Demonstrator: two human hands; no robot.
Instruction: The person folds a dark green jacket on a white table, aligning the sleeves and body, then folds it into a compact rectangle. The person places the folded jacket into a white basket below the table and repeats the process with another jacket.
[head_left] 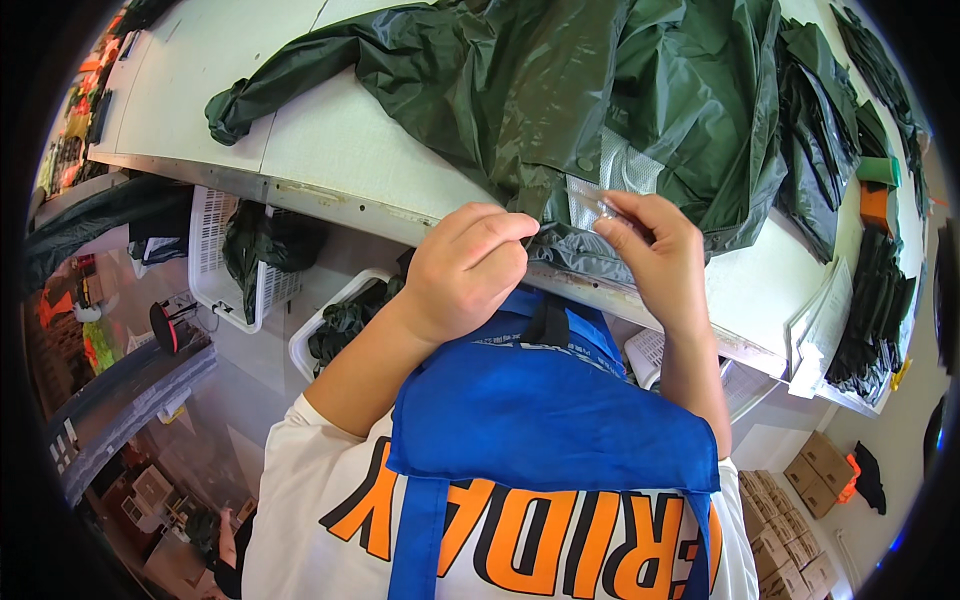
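A dark green, glossy raincoat (560, 100) lies spread on the white table, one sleeve stretched out to the left and its hem at the near edge. My left hand (470, 268) is closed in a pinch on the coat's front edge by the hem. Just right of it, my right hand (655, 250) is closed around a small shiny metal tool (602, 208), largely covered by the fingers; its exact kind is unclear. The tool is over a pale mesh lining (628, 168) that shows where the coat falls open.
The white table (330, 165) has a metal-trimmed near edge. More folded dark garments (815, 130) lie to the right, beside an orange-and-green object (878, 190). White plastic baskets (215, 260) holding dark garments stand below the table. Cardboard boxes (785, 535) are stacked at lower right.
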